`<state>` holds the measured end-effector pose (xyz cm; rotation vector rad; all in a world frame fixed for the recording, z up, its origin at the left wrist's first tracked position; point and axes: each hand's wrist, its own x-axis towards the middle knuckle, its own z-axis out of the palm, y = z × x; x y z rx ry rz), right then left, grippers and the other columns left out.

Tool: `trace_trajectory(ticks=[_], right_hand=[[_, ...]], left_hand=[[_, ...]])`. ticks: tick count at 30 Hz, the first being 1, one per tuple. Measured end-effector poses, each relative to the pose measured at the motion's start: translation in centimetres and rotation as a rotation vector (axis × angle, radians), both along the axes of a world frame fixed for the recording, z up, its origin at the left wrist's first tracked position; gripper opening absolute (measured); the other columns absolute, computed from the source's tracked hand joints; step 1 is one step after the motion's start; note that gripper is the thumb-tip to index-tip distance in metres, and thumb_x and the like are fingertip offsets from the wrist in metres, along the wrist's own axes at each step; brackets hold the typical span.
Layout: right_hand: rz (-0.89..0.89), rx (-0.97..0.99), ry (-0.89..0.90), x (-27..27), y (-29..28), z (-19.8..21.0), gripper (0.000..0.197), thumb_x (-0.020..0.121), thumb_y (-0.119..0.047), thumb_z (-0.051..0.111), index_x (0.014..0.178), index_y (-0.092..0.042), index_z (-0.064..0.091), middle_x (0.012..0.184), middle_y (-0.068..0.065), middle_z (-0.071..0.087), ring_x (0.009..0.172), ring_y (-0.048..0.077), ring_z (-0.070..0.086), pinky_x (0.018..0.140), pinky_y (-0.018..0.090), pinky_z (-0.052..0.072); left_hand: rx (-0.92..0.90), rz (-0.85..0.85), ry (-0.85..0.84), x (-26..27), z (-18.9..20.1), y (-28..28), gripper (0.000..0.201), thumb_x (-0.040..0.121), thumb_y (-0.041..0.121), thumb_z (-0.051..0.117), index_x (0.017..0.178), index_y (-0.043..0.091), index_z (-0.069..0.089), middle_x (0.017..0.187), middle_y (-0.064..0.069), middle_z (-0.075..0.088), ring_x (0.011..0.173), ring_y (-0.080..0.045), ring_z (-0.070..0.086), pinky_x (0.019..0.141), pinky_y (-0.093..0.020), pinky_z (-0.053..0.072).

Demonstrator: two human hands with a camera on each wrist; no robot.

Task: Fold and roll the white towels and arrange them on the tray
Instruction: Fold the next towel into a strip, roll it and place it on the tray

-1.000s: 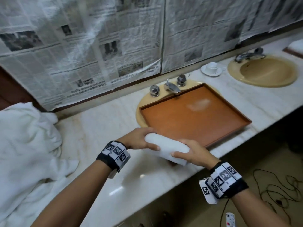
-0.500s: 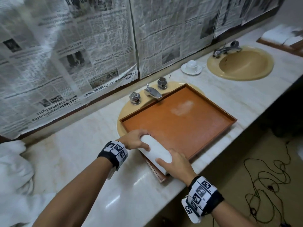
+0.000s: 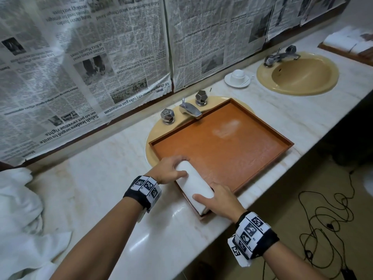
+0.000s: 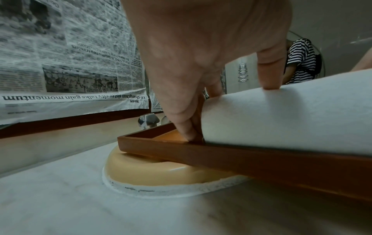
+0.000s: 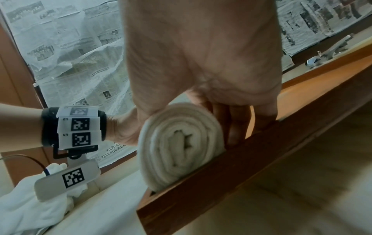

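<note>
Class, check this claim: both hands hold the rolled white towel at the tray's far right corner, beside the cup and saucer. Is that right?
Not quite. The left hand and right hand do hold the rolled white towel, but at the tray's near left corner, far from the cup and saucer. The head view shows it.

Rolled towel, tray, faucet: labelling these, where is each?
rolled towel (image 3: pixel 193 183), head view, middle of roll.
tray (image 3: pixel 222 146), head view, bare floor.
faucet (image 3: pixel 190 110), head view, spout.

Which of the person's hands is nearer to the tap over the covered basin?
Left. The left hand holds the rolled towel's far end, on the side towards the tap. The right hand holds the near end, at the tray's front corner.
</note>
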<state>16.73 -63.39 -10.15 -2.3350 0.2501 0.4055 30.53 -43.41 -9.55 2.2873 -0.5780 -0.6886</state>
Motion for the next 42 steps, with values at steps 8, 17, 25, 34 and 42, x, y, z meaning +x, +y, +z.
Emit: trace_trajectory(ticks=[8, 17, 25, 34, 42], right_hand=[[0.033, -0.084, 0.027, 0.0, 0.1, 0.2, 0.07, 0.064, -0.083, 0.05, 0.096, -0.022, 0.064, 0.086, -0.008, 0.065, 0.082, 0.013, 0.064, 0.074, 0.037, 0.057], [0.093, -0.11, 0.006, -0.3, 0.0, 1.3, 0.079, 0.071, -0.079, 0.052, 0.133, -0.028, 0.05, 0.124, -0.008, 0.057, 0.112, 0.017, 0.054, 0.094, 0.042, 0.049], [0.317, -0.245, -0.353, 0.4, 2.5, 3.9, 0.088, 0.079, -0.075, 0.043, 0.146, -0.018, 0.036, 0.146, -0.001, 0.042, 0.132, 0.019, 0.039, 0.105, 0.039, 0.038], [0.684, -0.261, -0.453, -2.0, 12.3, 5.0, 0.085, 0.089, -0.067, 0.05, 0.151, -0.012, 0.03, 0.155, 0.003, 0.034, 0.144, 0.019, 0.028, 0.118, 0.031, 0.019], [0.9, -0.254, -0.463, -5.0, 23.8, 4.8, 0.086, 0.09, -0.068, 0.046, 0.154, -0.013, 0.025, 0.159, 0.003, 0.028, 0.146, 0.018, 0.024, 0.118, 0.029, 0.017]], left_hand=[[-0.003, 0.061, -0.081, -0.9, -0.3, 0.4, 0.057, 0.087, 0.03, 0.071, 0.141, 0.028, 0.051, 0.137, 0.006, 0.058, 0.117, -0.006, 0.051, 0.093, -0.014, 0.035], [-0.041, 0.244, -0.169, -4.1, 0.5, 2.0, 0.064, 0.088, 0.036, 0.068, 0.146, 0.023, 0.044, 0.144, 0.004, 0.051, 0.127, -0.015, 0.05, 0.104, -0.033, 0.042], [0.057, 0.473, -0.179, -11.5, 1.6, 7.0, 0.063, 0.094, 0.046, 0.063, 0.149, 0.028, 0.04, 0.148, 0.004, 0.046, 0.132, -0.016, 0.046, 0.105, -0.029, 0.038], [0.116, 0.723, -0.157, -22.2, 2.4, 16.9, 0.07, 0.092, 0.054, 0.061, 0.152, 0.031, 0.032, 0.154, 0.008, 0.038, 0.14, -0.012, 0.038, 0.113, -0.03, 0.032], [0.167, 0.903, -0.182, -30.8, 2.7, 27.1, 0.07, 0.091, 0.058, 0.058, 0.151, 0.033, 0.033, 0.157, 0.008, 0.034, 0.146, -0.015, 0.028, 0.118, -0.035, 0.025]])
